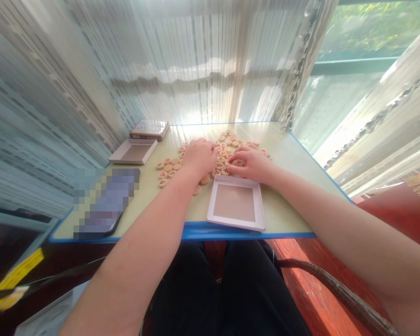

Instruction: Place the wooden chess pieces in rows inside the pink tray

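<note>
Round wooden Chinese chess pieces (220,165) with red and dark characters lie spread over the middle of the table, some of them blank side up. My left hand (200,156) is over the pieces with its fingers curled; its fingertips are mostly hidden, so what it touches or holds cannot be made out. My right hand (250,162) rests among the pieces on the right, fingers spread and bent, touching several of them. Close below both hands, an open shallow white box (235,203) lies at the table's front edge, with nothing in it.
The pale table (287,210) has a blue rim. At the left are another shallow box part (135,151), a flat boxed item (149,129) behind it, and a phone (114,200), partly pixelated. String curtains (203,60) hang behind. A curved chair arm (329,280) is at the lower right.
</note>
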Demonstrator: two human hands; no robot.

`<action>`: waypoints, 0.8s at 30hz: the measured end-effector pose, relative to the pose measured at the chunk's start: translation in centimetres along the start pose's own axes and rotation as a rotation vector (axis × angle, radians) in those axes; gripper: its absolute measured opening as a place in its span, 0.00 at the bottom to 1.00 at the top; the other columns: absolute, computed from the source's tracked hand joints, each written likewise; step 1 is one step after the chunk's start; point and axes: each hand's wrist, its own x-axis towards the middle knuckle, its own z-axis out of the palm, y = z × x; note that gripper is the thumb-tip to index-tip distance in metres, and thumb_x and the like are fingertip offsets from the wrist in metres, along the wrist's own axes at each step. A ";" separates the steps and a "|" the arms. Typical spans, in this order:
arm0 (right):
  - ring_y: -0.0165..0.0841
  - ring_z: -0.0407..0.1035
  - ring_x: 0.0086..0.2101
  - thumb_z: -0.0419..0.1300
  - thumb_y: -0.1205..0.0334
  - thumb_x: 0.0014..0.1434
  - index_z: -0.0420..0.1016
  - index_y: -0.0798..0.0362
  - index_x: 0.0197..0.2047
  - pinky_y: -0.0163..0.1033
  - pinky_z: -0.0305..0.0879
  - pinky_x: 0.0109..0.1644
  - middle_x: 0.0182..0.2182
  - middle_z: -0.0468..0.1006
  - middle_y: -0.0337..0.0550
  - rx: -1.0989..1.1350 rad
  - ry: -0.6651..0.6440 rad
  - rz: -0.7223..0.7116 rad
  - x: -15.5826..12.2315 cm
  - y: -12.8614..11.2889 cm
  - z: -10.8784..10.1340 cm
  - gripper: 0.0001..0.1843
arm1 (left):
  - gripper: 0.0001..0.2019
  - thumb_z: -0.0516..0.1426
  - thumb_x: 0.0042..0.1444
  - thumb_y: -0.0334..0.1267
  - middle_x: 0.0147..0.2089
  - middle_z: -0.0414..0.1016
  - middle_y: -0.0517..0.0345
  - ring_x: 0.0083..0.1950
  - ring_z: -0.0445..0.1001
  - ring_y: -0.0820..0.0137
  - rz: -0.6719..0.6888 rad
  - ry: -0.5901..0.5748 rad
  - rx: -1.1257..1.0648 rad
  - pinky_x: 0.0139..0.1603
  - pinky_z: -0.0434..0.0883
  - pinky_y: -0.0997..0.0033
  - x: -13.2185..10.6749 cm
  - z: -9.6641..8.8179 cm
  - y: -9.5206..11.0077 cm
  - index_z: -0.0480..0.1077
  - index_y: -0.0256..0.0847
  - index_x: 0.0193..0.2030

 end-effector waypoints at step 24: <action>0.48 0.62 0.50 0.61 0.46 0.53 0.82 0.47 0.33 0.56 0.57 0.58 0.42 0.76 0.47 -0.094 0.020 0.084 -0.2 1.3 0.0 0.16 | 0.16 0.48 0.60 0.43 0.47 0.74 0.46 0.50 0.70 0.56 -0.094 -0.097 0.066 0.53 0.66 0.58 -0.1 -0.1 -0.4 0.75 0.39 0.41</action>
